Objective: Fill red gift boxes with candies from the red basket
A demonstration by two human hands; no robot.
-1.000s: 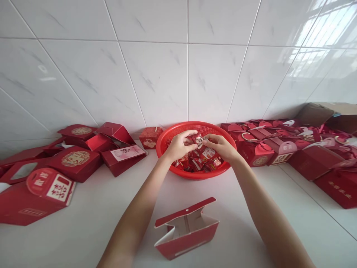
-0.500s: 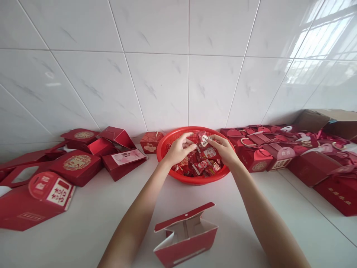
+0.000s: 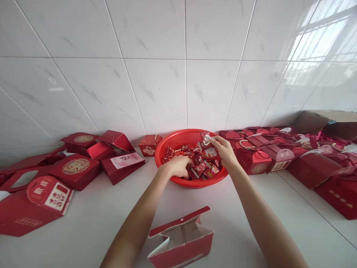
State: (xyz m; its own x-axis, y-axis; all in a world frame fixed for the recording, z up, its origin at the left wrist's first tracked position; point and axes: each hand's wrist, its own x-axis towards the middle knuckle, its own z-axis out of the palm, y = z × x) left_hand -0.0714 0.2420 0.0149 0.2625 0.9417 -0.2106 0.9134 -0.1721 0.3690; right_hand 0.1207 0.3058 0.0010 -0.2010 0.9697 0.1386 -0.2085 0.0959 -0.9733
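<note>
One sweet (image 3: 206,139) pinched in right hand (image 3: 225,150); left hand (image 3: 178,166) in basket (image 3: 200,184), can't tell its grip.
Likely light, slick; pinch an edge.

We see: basket (image 3: 189,139) glossy plastic, sweets (image 3: 201,167) shiny-wrapped, open box (image 3: 189,247) smooth card, wall tiles (image 3: 156,96) glossy, carton (image 3: 340,116) matt cardboard.

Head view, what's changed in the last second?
The left hand has moved down and nearer, away from the small red-and-white wrapped candy, among the other red-wrapped candies in the round red plastic basket. The right hand, slightly further right, still holds that candy. The open red cardboard box stayed put.
</note>
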